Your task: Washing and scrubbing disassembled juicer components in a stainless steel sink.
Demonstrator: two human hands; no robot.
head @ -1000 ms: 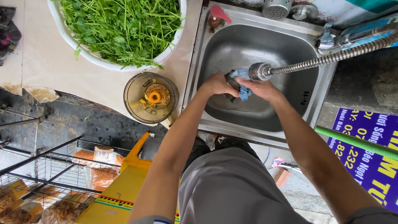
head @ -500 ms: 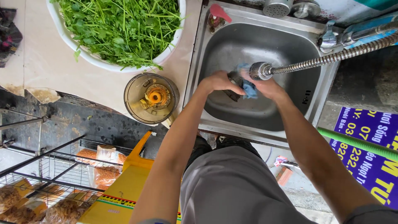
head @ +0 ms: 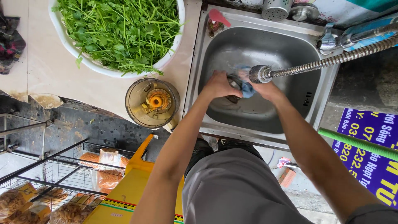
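Steel sink (head: 215, 54) set into a pale tabletop (head: 37, 70) fills the upper middle of the head view, and the work sits right over its drain. A small blue cloth (head: 247, 88) is bunched between both hands, directly under the spray head (head: 260, 74) of a flexible metal hose (head: 331, 61) that reaches in from the right. The left hand (head: 219, 85) has its grip curled down over a dark object beside the cloth — what that object is cannot be told, since fingers and cloth cover most of it. The right hand (head: 265, 89) has its grip pinched on the cloth, fingers pressed together around the wad.

Doing this well looks like a matter of keeping the dark piece low in the basin so splash stays inside the walls, turning it under the cloth rather than scrubbing one face, and holding the cloth in the line of the spray head so it stays wet.

Just left of the sink stands a clear blender jug (head: 152, 103) with an orange hub. Behind it, a white basin (head: 62, 37) heaped with leafy green herbs (head: 120, 29). A wire rack (head: 62, 174) with bagged goods sits low at left.
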